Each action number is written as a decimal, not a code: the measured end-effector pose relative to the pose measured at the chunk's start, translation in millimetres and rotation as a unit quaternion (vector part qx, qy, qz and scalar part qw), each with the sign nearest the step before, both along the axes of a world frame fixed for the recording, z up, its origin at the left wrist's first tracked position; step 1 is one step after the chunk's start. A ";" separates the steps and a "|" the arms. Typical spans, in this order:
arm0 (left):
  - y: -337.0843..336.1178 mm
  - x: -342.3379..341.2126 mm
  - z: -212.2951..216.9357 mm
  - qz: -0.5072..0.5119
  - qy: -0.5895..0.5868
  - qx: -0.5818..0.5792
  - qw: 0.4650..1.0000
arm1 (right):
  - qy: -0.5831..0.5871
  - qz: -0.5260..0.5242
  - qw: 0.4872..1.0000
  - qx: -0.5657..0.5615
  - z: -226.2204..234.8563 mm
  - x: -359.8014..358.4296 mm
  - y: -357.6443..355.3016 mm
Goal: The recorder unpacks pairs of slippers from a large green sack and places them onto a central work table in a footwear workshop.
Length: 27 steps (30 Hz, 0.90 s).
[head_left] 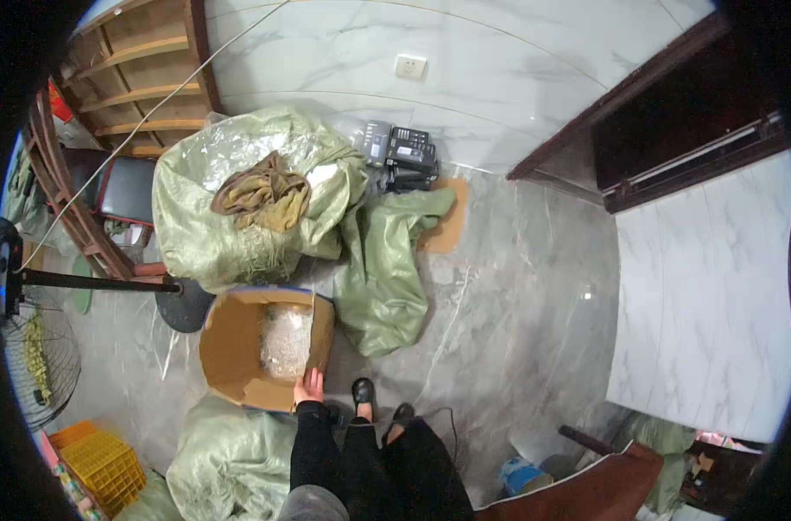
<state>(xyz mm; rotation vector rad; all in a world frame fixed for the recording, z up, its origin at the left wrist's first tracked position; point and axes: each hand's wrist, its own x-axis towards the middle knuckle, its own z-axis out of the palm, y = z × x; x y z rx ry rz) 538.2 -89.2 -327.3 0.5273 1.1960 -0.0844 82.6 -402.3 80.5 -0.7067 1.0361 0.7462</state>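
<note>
My left hand [308,385] reaches forward in a black sleeve and grips the near right rim of an open cardboard box [232,352] on the floor. Inside the box lies a clear plastic bag of pale material [287,339]. My right hand is out of view. My two black shoes [363,390] stand just right of the box. A stuffed green woven sack [226,464] lies against the box's near side, to the left of my arm.
A big full green sack [195,217] with a brown cloth [261,195] on top stands behind the box, an empty green sack [382,278] beside it. A fan stand base [185,306], yellow crate [104,464], black devices [404,152] and wooden shelves [143,74] surround the marble floor.
</note>
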 end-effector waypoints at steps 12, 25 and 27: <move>-286.9 75.8 -82.4 -0.504 -0.019 0.013 0.864 | 0.168 0.014 0.975 -0.145 -87.6 193.7 -241.3; -514.9 178.4 14.5 -0.307 -0.202 0.315 0.875 | 0.084 0.279 0.916 -0.275 -142.3 345.2 -509.3; -552.1 157.0 130.1 -0.412 -0.246 0.173 0.860 | 0.050 0.311 0.900 -0.303 -132.2 323.8 -565.6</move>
